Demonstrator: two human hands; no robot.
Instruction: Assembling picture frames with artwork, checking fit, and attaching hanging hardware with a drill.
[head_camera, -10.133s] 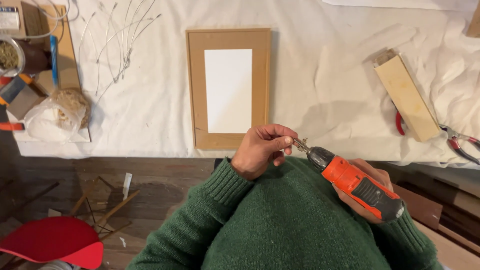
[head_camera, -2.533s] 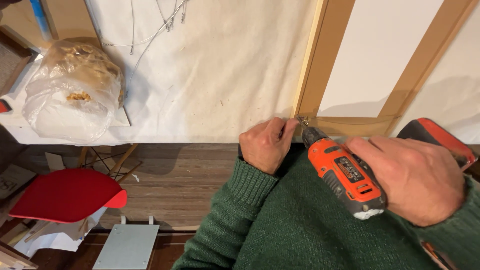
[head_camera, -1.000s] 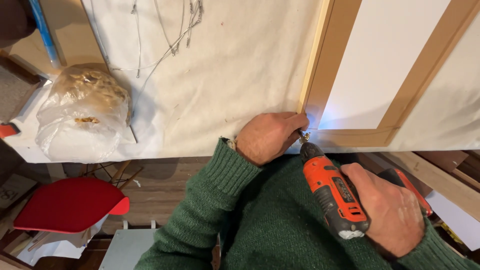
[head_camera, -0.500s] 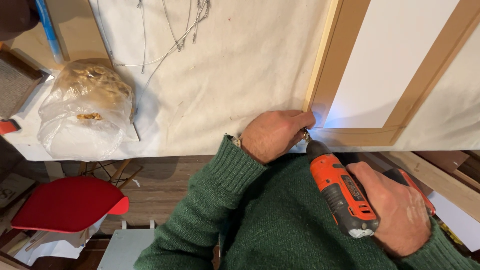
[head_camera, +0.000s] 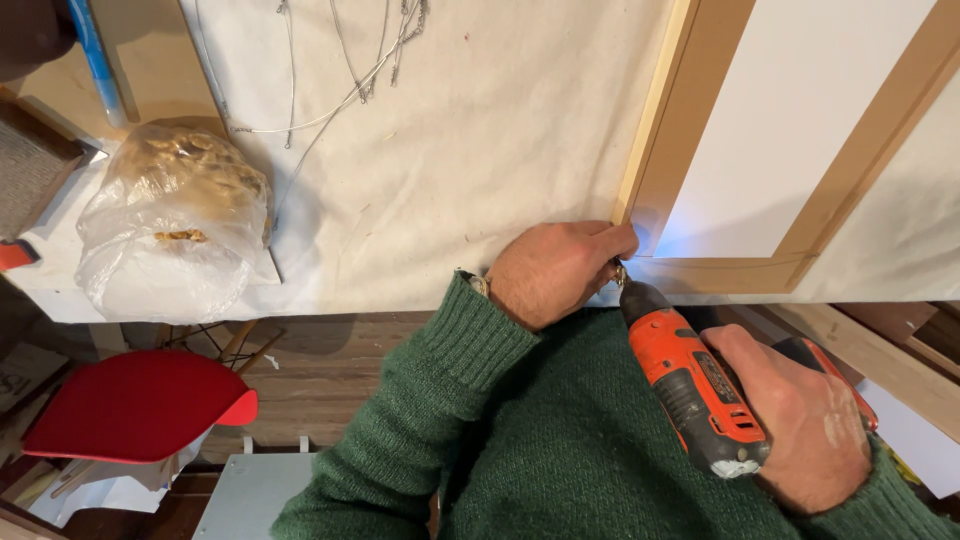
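Right hand (head_camera: 810, 420) grip clamped on orange drill (head_camera: 690, 385), tip at wooden frame (head_camera: 670, 150) near corner. Left hand (head_camera: 555, 270) grip pinched together at tip. Clear bag (head_camera: 170, 230) holding tan bits, well left of frame on surface (head_camera: 480, 130).

Ten seconds back I hold the drill (head_camera: 690, 385) against my chest, clear of the frame (head_camera: 660, 150). Now its tip meets the frame's near corner, my left hand (head_camera: 555, 270) pinching there, my right hand (head_camera: 800, 430) gripping lower.
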